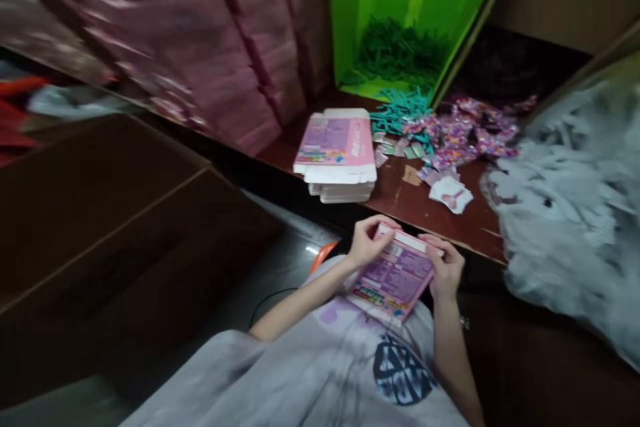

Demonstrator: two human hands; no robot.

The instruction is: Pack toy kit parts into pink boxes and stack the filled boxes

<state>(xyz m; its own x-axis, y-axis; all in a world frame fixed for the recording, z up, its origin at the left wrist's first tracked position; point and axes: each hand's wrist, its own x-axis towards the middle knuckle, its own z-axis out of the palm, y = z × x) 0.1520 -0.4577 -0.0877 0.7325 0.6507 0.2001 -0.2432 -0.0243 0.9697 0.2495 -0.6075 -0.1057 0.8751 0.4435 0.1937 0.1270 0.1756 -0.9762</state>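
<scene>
A pink and purple printed carton [393,273] rests against my lap, tilted, its white end flap facing the table. My left hand [371,240] grips its upper left corner, thumb on the printed face. On the upper right corner, my right hand [445,263] holds the same carton with its thumb near the flap. Just beyond, on the table, lies a stack of flattened cartons [335,147] with matching print. To the right of that stack are small white printed cards [451,194] and several little sachets [400,147].
A bright green bin [350,20] with dark green strips stands behind teal strips [400,110]. Bags of colourful beads [460,130] lie beside them. A large clear bag of white pieces [575,200] bulges at right. Pink wrapped stacks [200,47] and a cardboard box [110,213] occupy the left.
</scene>
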